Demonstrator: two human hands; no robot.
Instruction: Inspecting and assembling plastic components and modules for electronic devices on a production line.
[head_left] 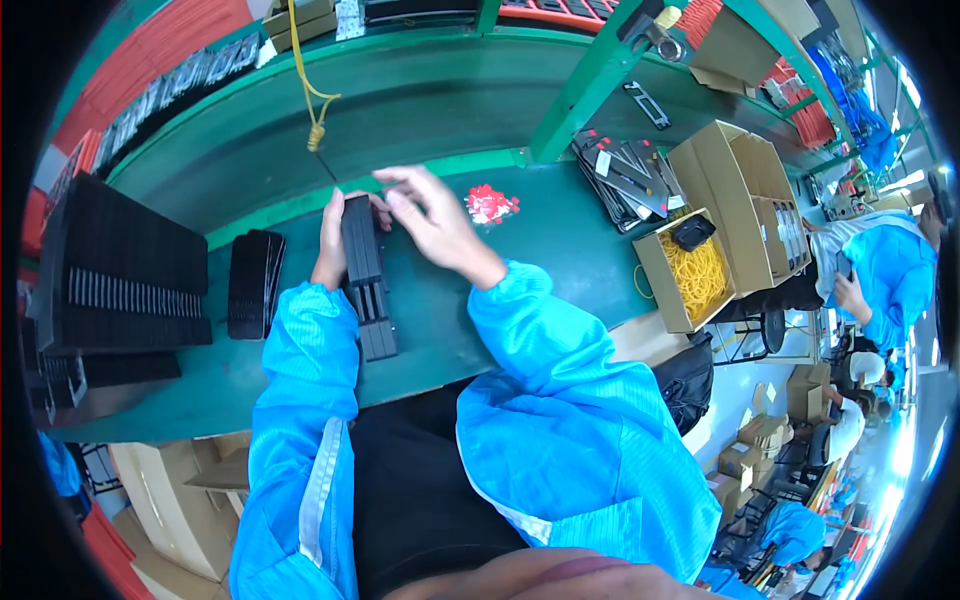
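My left hand [332,240] is wrapped round the upper end of a long black slotted housing [364,255], its fingertips showing on the far side. The housing's lower end rests on the green bench. Just right of its top hovers my right hand [430,218], fingers apart, with nothing visible in it. A yellow cord [304,80] hangs from above, knotted low down, and a thin dark rod [328,168] below the knot reaches toward my left hand. A small heap of red and white pieces [488,204] lies right of my right hand.
Black panels [256,285] lie to the left, beside a tall black stack [130,250]. On the right are flat dark parts [630,180], a box of yellow cords [697,275] and a taller carton [715,180]. A hammer [660,38] hangs on the green post. A co-worker [880,270] stands far right.
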